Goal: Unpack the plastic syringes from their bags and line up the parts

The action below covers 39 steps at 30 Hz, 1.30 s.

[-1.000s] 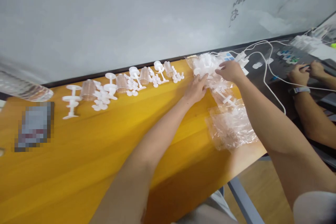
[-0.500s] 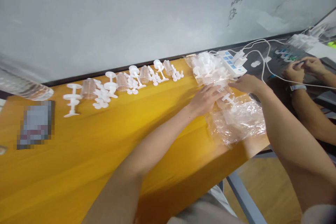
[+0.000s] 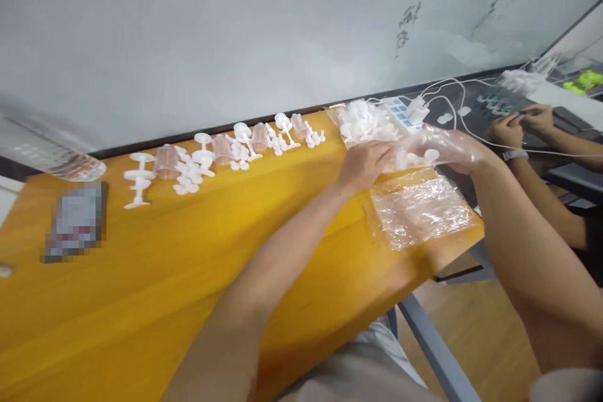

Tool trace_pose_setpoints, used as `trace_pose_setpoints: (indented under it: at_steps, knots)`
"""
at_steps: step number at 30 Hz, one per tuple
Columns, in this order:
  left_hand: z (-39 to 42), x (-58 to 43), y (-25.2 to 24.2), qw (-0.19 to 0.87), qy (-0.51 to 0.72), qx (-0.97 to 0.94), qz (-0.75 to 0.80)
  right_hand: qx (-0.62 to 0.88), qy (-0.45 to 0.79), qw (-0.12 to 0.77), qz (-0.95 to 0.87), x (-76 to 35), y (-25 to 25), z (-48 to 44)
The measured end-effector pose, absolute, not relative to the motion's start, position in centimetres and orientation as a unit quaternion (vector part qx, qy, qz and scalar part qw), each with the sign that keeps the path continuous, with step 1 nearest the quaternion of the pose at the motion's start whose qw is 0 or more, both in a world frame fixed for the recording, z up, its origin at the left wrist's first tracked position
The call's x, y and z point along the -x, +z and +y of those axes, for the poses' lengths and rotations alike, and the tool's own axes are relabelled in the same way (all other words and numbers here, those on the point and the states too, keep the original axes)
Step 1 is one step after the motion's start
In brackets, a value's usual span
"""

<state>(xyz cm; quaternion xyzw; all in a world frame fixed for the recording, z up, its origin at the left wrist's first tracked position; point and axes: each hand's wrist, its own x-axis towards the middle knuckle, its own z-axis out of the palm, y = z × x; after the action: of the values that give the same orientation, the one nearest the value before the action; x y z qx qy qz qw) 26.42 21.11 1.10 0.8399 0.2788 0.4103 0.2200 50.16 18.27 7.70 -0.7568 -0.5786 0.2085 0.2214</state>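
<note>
My left hand [image 3: 363,164] is closed on one end of a small clear plastic bag [image 3: 419,152] with white plastic parts inside, lifted just above the yellow table [image 3: 188,264]. My right hand [image 3: 464,154] grips the bag's other end, partly wrapped in the film. Beyond them lies a pile of bagged white parts [image 3: 365,122]. Below the lifted bag a heap of empty clear bags [image 3: 417,210] rests near the table's right edge.
A row of white stemmed parts and clear small cups [image 3: 221,151] stands along the table's far edge by the wall. A blurred card [image 3: 75,221] lies at left. A power strip [image 3: 400,112] with white cables lies at right. Another person's hands [image 3: 518,125] work on the dark table.
Both hands have drawn back from the pile, taken hold of one small bag of parts and raised it off the table. The view has shifted slightly.
</note>
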Motion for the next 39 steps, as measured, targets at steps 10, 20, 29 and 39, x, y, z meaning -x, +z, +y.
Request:
trace_pose_setpoints:
  at_steps: [10, 20, 29, 39]
  knots:
    - [14.9, -14.6, 5.0, 0.478, 0.486, -0.630, 0.373, 0.547, 0.389, 0.420, -0.611, -37.3, 4.5, 11.3]
    - [3.7, 0.2, 1.1, 0.386, 0.623, -0.414, 0.539, 0.433, 0.335, 0.230, -0.804, -24.4, -1.9, 9.8]
    - [3.6, 4.8, 2.4, 0.371, 0.374, -0.561, 0.639, 0.332, 0.257, 0.173, -0.891, -25.3, -3.0, 11.4]
    - [4.0, 4.7, 0.0, 0.406, 0.376, -0.534, 0.639, 0.304, 0.255, 0.172, -0.902, -25.2, -2.9, 11.4]
